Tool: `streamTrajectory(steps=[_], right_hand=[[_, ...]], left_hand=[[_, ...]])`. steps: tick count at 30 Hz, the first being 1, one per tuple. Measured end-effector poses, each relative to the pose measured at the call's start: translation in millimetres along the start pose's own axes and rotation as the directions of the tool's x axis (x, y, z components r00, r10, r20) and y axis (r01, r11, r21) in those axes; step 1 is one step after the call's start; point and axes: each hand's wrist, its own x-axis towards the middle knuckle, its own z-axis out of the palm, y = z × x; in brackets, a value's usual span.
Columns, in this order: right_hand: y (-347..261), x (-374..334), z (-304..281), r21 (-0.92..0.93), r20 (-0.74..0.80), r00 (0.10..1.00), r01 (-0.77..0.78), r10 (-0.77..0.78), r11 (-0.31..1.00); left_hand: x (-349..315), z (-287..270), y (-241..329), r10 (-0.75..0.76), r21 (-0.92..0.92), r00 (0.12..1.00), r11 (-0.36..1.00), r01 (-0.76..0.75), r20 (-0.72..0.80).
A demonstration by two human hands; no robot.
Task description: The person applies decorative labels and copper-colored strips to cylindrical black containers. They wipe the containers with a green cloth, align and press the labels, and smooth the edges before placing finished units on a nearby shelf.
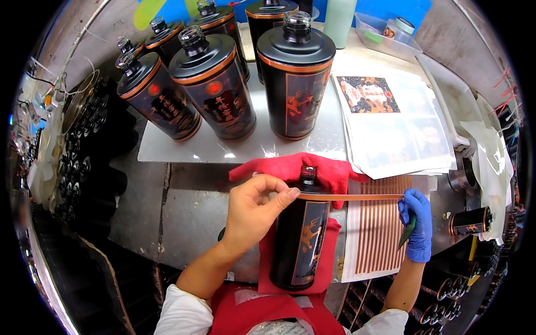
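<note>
Across black bottle [287,245], copper-coloured strip [352,197] in fingers [286,199], plastic bin [386,49] holding jar [397,32]

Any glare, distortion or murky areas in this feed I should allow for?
Head view: the front bottle and copper strip look fairly sharp; head view: bright reflections fleck the pale board; head view: fisheye distortion probably exaggerates the lean of the back-left bottles; head view: the dark bottles at far left sink into shadow, hard to separate.
</note>
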Motion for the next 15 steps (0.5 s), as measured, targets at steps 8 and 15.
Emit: streamTrajectory(steps=[8,15], right_hand=[[2.6,5.3,0.7,0.024,0.005,1.0,-0.006,0.006,1.0],[7.7,10.0,-2.7,0.053,-0.007,1.0,-0.002,0.002,0.999]], left_hand=[[0.9,5.3,-2.3,0.061,0.075,0.994,0.996,-0.054,-0.087],[1.9,6.3,-5.5,0.079,0.05,0.99,0.996,-0.073,-0.119]])
